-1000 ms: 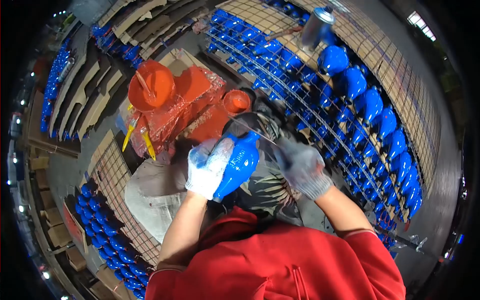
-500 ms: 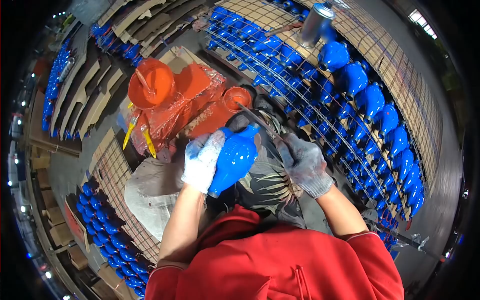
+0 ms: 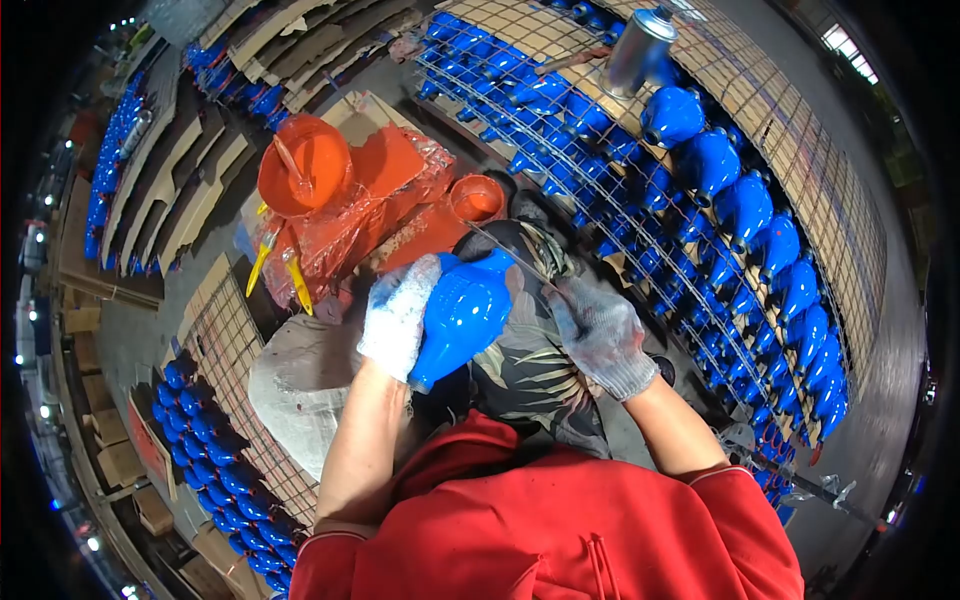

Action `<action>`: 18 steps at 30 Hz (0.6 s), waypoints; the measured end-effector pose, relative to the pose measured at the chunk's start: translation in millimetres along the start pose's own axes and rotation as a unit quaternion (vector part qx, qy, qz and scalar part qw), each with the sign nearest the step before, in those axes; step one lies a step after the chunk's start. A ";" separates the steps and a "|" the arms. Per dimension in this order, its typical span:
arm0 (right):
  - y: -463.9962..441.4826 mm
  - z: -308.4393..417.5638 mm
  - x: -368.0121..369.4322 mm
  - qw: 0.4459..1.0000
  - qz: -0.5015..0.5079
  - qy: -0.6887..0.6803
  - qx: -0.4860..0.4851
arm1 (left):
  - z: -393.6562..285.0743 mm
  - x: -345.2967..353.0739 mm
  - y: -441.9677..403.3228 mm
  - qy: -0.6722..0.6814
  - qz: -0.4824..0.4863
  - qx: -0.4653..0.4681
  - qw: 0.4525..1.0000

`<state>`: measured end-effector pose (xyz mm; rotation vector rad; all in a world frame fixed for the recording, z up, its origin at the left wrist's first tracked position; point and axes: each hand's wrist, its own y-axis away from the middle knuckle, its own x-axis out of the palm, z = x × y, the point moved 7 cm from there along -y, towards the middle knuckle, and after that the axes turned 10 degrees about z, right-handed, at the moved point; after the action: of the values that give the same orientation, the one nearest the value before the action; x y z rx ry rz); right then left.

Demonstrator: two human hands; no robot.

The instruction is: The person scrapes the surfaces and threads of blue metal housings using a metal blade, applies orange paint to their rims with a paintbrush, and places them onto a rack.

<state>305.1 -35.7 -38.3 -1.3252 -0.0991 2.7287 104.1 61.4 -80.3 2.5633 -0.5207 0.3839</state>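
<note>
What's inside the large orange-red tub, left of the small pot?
A coated stick slants inside the tub, among orange-red surfaces that look like paint. Anything beneath that coating is covered, so the depth of any paint cannot be told.

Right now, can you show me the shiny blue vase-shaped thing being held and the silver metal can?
Held shiny blue vase-shaped thing (image 3: 466,310): head view, its bulging middle.
Silver metal can (image 3: 636,60): head view, side of its body.

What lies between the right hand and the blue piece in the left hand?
In the head view, a thin tool extends from the right hand past one end of the blue piece; leaf-patterned cloth shows below.
</note>
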 end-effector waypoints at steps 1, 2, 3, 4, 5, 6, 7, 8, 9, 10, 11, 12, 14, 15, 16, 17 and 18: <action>-0.1 -0.4 0.7 1.000 0.001 0.000 0.000 | 0.0 -0.7 -0.8 0.000 -0.001 -0.001 1.000; -0.3 0.7 0.9 1.000 -0.002 0.011 -0.009 | 1.3 -1.2 -1.6 0.011 0.001 -0.007 1.000; -0.6 2.0 1.4 1.000 -0.005 0.023 -0.018 | 2.7 -1.8 -2.1 0.022 0.002 -0.014 1.000; -1.9 1.6 2.7 1.000 -0.004 0.023 -0.019 | 2.6 -2.3 -1.8 0.022 0.001 -0.014 1.000; -3.8 2.3 3.4 0.999 -0.010 0.039 -0.022 | -1.5 -0.5 -1.4 -0.004 0.015 0.005 1.000; -5.9 3.6 4.3 0.998 -0.015 0.056 -0.026 | -5.1 1.3 -0.5 -0.030 0.028 0.023 0.999; -15.1 9.2 4.1 0.998 -0.013 0.055 -0.026 | -4.2 2.4 0.6 -0.030 0.026 0.022 0.999; -28.8 20.4 4.3 0.997 0.004 0.072 -0.032 | -3.1 3.5 2.9 -0.071 0.011 0.020 0.997; -34.1 27.0 5.0 0.995 0.020 0.090 -0.038 | -2.5 4.1 5.5 -0.113 -0.002 0.018 0.993; -32.0 26.0 4.6 0.995 0.019 0.091 -0.037 | -2.9 3.9 6.2 -0.114 0.000 0.018 0.993; -30.8 24.7 6.2 0.995 0.030 0.086 -0.038 | -4.5 3.6 6.0 -0.100 0.012 0.023 0.995; -31.5 25.1 7.1 0.995 0.042 0.084 -0.043 | -6.5 3.9 3.9 -0.084 0.022 0.030 0.996; -17.3 15.1 4.0 0.996 0.073 0.042 0.022 | -4.9 1.6 0.6 -0.040 0.005 0.038 0.998; -7.5 12.1 0.8 0.996 0.056 0.066 0.010 | -1.0 -3.1 3.1 -0.002 -0.011 0.036 0.999; -3.4 11.4 -0.9 0.995 0.036 0.088 -0.003 | 0.2 -6.9 3.7 -0.001 -0.020 0.037 0.999; -1.5 9.8 -0.6 0.995 0.035 0.089 -0.004 | 0.4 -9.9 2.5 -0.015 -0.032 0.039 0.999; -7.8 9.8 -1.2 0.996 0.063 0.067 0.016 | 3.2 -10.4 3.1 -0.030 -0.040 0.034 0.998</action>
<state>298.7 -28.2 -30.6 -1.5509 0.0399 2.7189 94.1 60.3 -85.4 2.6588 -0.4319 0.3012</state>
